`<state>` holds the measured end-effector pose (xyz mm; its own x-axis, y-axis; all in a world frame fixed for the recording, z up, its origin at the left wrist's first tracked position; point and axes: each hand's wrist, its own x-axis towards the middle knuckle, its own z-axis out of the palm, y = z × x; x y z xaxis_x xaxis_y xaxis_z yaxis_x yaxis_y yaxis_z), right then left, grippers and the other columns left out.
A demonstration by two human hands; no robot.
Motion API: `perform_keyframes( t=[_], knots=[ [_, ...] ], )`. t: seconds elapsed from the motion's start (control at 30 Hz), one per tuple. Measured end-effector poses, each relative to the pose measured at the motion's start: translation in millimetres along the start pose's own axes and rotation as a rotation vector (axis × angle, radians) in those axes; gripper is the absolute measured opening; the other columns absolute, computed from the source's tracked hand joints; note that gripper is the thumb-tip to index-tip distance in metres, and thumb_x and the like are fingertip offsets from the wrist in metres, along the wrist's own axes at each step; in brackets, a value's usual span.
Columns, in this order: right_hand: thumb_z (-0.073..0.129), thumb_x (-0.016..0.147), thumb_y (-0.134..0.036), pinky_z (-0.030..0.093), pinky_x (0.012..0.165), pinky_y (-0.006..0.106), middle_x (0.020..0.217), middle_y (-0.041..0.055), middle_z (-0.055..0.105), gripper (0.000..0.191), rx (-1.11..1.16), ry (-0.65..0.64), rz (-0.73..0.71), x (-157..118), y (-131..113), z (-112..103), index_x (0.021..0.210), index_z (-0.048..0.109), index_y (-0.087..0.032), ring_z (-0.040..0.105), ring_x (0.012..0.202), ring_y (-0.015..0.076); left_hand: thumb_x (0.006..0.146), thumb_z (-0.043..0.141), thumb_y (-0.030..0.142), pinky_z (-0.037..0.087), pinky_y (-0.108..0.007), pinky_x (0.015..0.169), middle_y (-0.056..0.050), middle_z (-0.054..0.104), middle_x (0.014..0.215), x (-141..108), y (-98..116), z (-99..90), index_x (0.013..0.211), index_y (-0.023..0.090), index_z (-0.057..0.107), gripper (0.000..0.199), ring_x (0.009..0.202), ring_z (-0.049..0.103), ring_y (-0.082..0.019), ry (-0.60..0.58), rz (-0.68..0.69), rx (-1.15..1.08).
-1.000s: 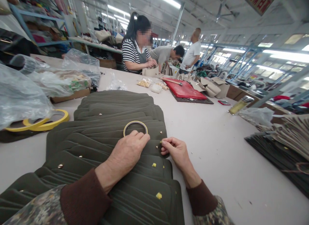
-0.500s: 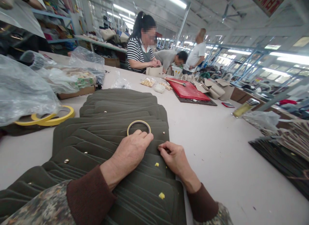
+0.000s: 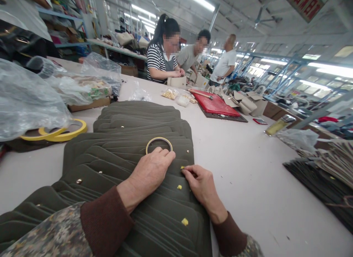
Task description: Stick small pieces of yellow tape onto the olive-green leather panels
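Note:
My left hand (image 3: 150, 174) is closed round the near side of a thin roll of yellow tape (image 3: 159, 138), held over overlapping dark green bag panels (image 3: 110, 150). A small piece of yellow tape (image 3: 182, 168) shows at the pinched thumb and forefinger of my right hand (image 3: 201, 185), against the panels' right edge. Two more tape bits, one (image 3: 179, 187) just below and one (image 3: 184, 222) lower down, are stuck on the panels. Small metal studs (image 3: 79, 181) dot several panels. My left fingertips are hidden behind the hand.
Yellow tape rolls (image 3: 66, 131) and plastic bags (image 3: 30, 102) lie at the left. Farther back are a red pad (image 3: 217, 102) with a mallet and a co-worker in stripes (image 3: 162, 54) handling a beige bag. A bottle (image 3: 280, 125) and stacked panels (image 3: 317, 183) are at the right.
A yellow tape bit now shows at my right fingertips, which have shifted very slightly. My left hand keeps the tape roll in place. A co-worker behind has raised their head.

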<state>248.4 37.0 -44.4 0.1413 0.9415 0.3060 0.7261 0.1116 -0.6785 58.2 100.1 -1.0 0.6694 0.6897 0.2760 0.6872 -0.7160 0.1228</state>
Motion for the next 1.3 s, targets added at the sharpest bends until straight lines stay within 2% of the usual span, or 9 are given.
perform_keyframes(
  t=[0.2, 0.37, 0.5, 0.63, 0.73, 0.87, 1.1, 1.2, 1.3],
  knots=[
    [0.058, 0.085, -0.021, 0.047, 0.064, 0.025, 0.072, 0.0032, 0.071, 0.015, -0.144, 0.025, -0.074, 7, -8, 8, 0.078, 0.072, -0.02, 0.063, 0.063, 0.0163, 0.093, 0.042, 0.015, 0.046, -0.028, 0.066, -0.003, 0.06, 0.085, 1, 2, -1.1, 0.089, 0.02, 0.054, 0.014, 0.084, 0.054, -0.02, -0.016, -0.009, -0.007],
    [0.062, 0.08, -0.019, 0.042, 0.054, 0.022, 0.061, -0.0004, 0.066, 0.015, -0.163, -0.141, -0.039, 11, -9, -2, 0.067, 0.069, -0.02, 0.058, 0.054, 0.0136, 0.093, 0.042, 0.015, 0.047, -0.027, 0.068, -0.002, 0.061, 0.083, -2, 2, -4.3, 0.09, 0.02, 0.056, 0.015, 0.081, 0.056, -0.018, -0.005, 0.036, -0.055],
    [0.063, 0.081, -0.023, 0.041, 0.052, 0.023, 0.059, -0.0009, 0.066, 0.018, -0.084, -0.233, -0.006, 12, -5, -11, 0.065, 0.071, -0.02, 0.059, 0.055, 0.0139, 0.096, 0.04, 0.019, 0.049, -0.026, 0.072, -0.002, 0.065, 0.087, -6, -2, -1.7, 0.105, 0.021, 0.055, 0.017, 0.081, 0.061, -0.015, 0.099, 0.11, -0.165],
    [0.061, 0.083, -0.022, 0.05, 0.063, 0.025, 0.08, 0.0024, 0.073, 0.012, 0.195, -0.071, -0.029, 12, -11, -16, 0.086, 0.073, -0.019, 0.065, 0.069, 0.016, 0.096, 0.041, 0.02, 0.052, -0.026, 0.072, -0.004, 0.07, 0.099, -7, -3, 2.1, 0.126, 0.022, 0.044, 0.029, 0.084, 0.068, -0.015, 0.132, 0.162, -0.249],
    [0.06, 0.085, -0.019, 0.052, 0.072, 0.027, 0.092, 0.0051, 0.072, 0.017, 0.303, 0.005, -0.169, 11, -23, -19, 0.1, 0.07, -0.018, 0.066, 0.08, 0.017, 0.096, 0.043, 0.019, 0.053, -0.028, 0.073, -0.005, 0.07, 0.105, -8, -1, 2.1, 0.134, 0.023, 0.033, 0.04, 0.088, 0.069, -0.017, 0.112, 0.168, -0.275],
    [0.056, 0.086, -0.013, 0.051, 0.074, 0.028, 0.089, 0.0061, 0.069, 0.015, 0.231, 0.025, -0.37, 10, -36, -19, 0.095, 0.067, -0.017, 0.064, 0.08, 0.0159, 0.096, 0.044, 0.02, 0.052, -0.028, 0.069, -0.004, 0.07, 0.097, -8, 3, 1.4, 0.127, 0.023, 0.035, 0.033, 0.085, 0.069, -0.018, 0.071, 0.178, -0.293],
    [0.051, 0.082, -0.01, 0.048, 0.059, 0.024, 0.069, 0.0037, 0.065, 0.015, 0.016, 0.142, -0.436, 6, -34, -10, 0.078, 0.064, -0.017, 0.061, 0.062, 0.0142, 0.095, 0.044, 0.017, 0.045, -0.025, 0.06, 0.001, 0.066, 0.083, -9, 6, 1.5, 0.106, 0.022, 0.046, 0.012, 0.075, 0.067, -0.017, 0.0, 0.15, -0.27],
    [0.052, 0.079, -0.012, 0.047, 0.056, 0.023, 0.065, 0.0023, 0.065, 0.014, 0.008, 0.183, -0.38, 5, -36, -9, 0.074, 0.064, -0.017, 0.059, 0.056, 0.0128, 0.094, 0.044, 0.015, 0.045, -0.025, 0.062, 0.002, 0.064, 0.081, -7, 8, 0.2, 0.097, 0.021, 0.049, 0.008, 0.074, 0.065, -0.016, 0.028, 0.164, -0.285],
    [0.055, 0.077, -0.016, 0.046, 0.051, 0.021, 0.06, 0.0004, 0.064, 0.011, 0.175, 0.142, -0.149, 5, -43, -10, 0.07, 0.064, -0.017, 0.057, 0.051, 0.0113, 0.094, 0.041, 0.013, 0.043, -0.025, 0.059, 0.002, 0.059, 0.073, -5, 10, -0.4, 0.087, 0.021, 0.05, 0.013, 0.066, 0.06, -0.015, 0.107, 0.184, -0.261]
  ],
)
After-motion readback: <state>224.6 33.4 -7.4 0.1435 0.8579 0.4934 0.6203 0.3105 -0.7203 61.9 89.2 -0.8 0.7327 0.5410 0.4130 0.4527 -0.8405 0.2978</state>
